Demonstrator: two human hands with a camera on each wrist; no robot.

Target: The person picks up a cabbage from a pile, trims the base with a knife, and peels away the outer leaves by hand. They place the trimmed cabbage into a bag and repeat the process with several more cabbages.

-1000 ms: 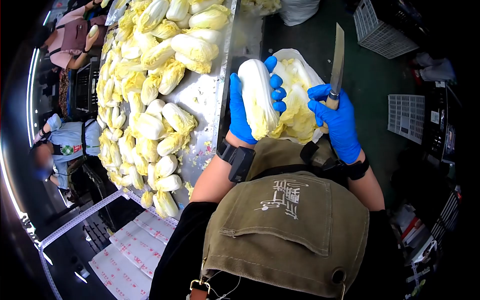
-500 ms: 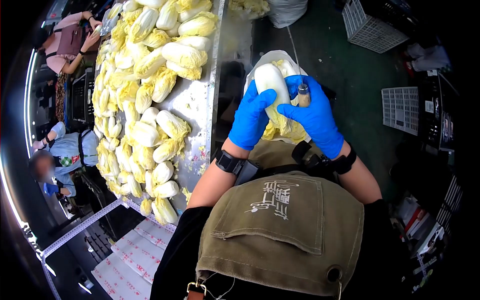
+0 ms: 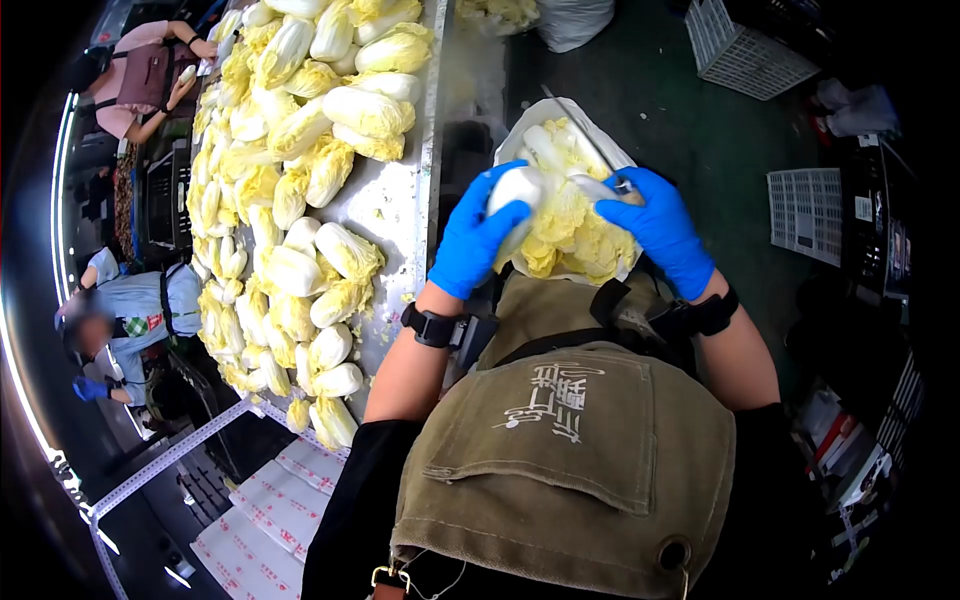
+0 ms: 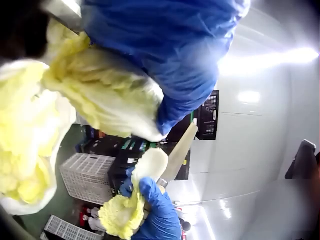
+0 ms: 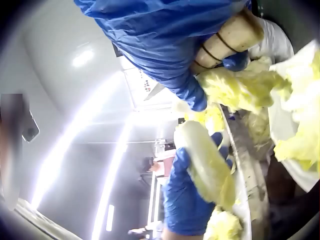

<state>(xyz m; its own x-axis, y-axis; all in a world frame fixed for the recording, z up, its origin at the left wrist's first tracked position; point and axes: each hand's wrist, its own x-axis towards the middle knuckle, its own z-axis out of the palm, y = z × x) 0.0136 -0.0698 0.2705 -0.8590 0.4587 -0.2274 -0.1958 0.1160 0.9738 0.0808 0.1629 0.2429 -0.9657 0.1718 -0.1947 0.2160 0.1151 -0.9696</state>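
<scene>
My gloved left hand (image 3: 468, 238) grips a napa cabbage (image 3: 516, 190), its white base toward my head camera. The right wrist view shows that cabbage (image 5: 202, 160) upright, with blue fingers round it. With my gloved right hand (image 3: 662, 238) I hold a knife (image 5: 232, 40) by its wooden handle. A loose cabbage leaf (image 4: 150, 167) is pinched in the same hand, alongside the blade (image 4: 179, 152). Both hands are over a white-lined container (image 3: 612, 150) heaped with yellow and white leaves (image 3: 570, 225).
To the left, a metal table (image 3: 400, 200) bears a large pile of napa cabbages (image 3: 290, 270). Grey crates (image 3: 806, 215) stand on the dark floor at right. Two people (image 3: 145, 80) work across the table. A white bag (image 3: 575, 22) sits beyond the container.
My hands came together at the cabbage, then moved apart with a leaf now in the right hand. The left hand tilted the cabbage so its base faces up; the knife swung leftward.
</scene>
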